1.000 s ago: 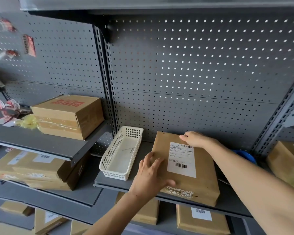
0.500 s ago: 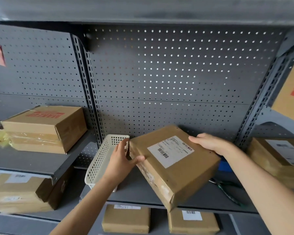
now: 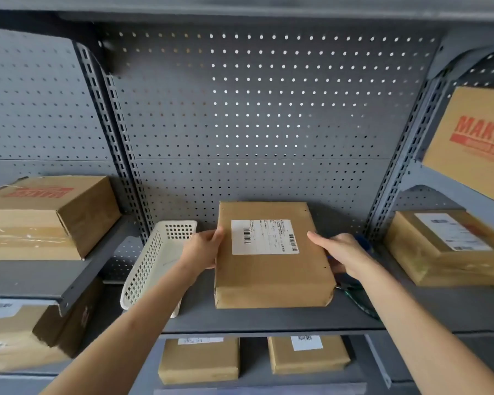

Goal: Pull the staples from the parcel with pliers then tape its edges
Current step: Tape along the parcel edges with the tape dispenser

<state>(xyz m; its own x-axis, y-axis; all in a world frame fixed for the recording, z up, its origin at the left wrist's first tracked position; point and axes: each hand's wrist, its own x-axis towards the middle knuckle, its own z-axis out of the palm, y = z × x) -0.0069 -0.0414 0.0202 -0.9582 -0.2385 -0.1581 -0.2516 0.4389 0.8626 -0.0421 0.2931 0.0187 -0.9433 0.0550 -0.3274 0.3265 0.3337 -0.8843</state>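
Parcel (image 3: pixel 271 269), flat brown kraft-wrapped box with white barcode label, lay label-up on grey steel shelf (image 3: pixel 268 320). Gripped at both sides: left hand (image 3: pixel 201 250) thumb over top edge, right hand (image 3: pixel 344 256) fingers together along edge. Best squared flat, staples exposed. Perforated cream basket (image 3: pixel 154 269) just beside.

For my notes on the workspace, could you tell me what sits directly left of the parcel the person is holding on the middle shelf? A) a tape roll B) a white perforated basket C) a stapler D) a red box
B: a white perforated basket stands just left of the parcel, behind the left hand.
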